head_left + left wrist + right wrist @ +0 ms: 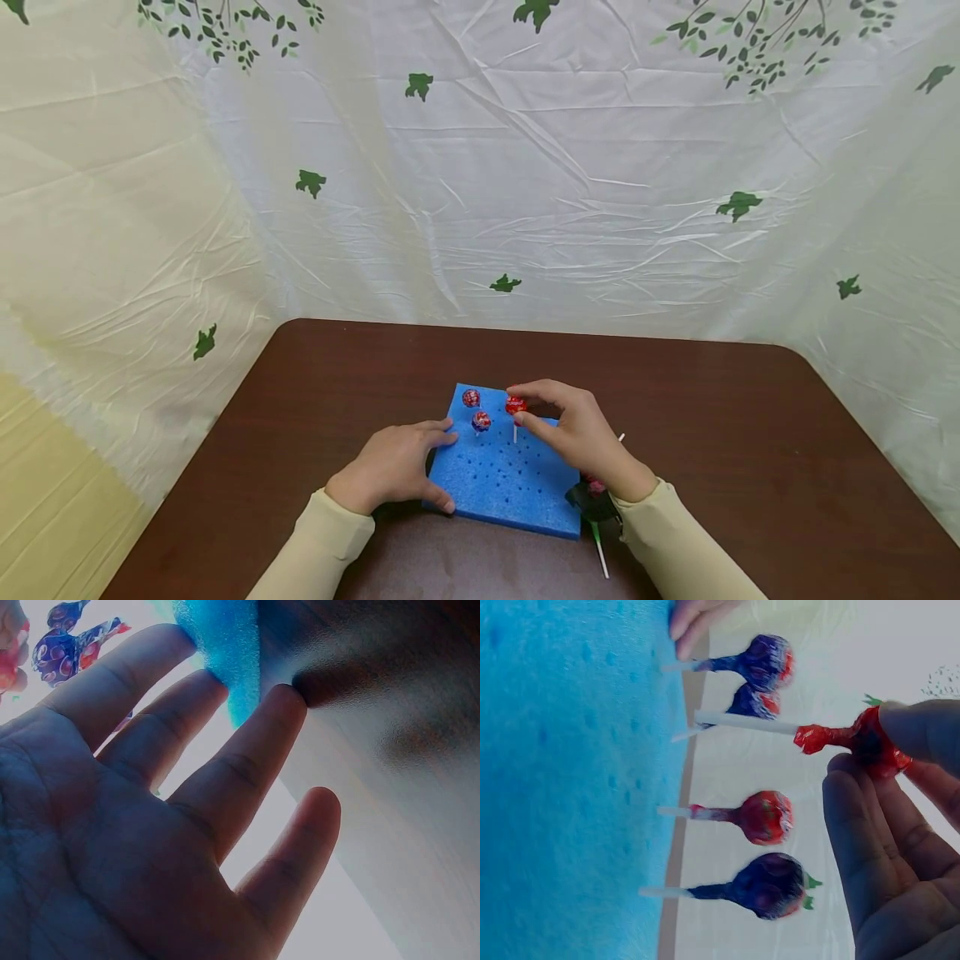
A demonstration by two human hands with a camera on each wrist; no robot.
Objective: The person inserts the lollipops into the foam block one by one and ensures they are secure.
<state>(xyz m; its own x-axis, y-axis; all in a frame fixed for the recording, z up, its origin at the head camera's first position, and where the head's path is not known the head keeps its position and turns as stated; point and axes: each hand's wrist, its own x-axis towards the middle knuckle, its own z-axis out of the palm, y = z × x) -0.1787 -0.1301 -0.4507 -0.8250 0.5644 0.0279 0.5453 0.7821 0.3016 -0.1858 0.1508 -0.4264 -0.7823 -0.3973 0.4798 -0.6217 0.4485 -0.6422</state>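
In my right hand the thumb and fingertips pinch the red wrapped head of a lollipop. Its white stick points to the foam board, and the stick's end shows bare. Several more lollipops stand with their sticks in the blue foam board; two with red and purple wrappers, a rear one and a nearer one, show left of the held one in the head view. My left hand lies along the board's left edge, fingers spread and nearly straight, with fingertips at the foam's side.
Rows of small holes dot the foam. By the right forearm, partly hidden by it, lie a dark-wrapped thing with a green and white stick and a pink-wrapped lollipop. The brown table meets a white leaf-printed cloth behind.
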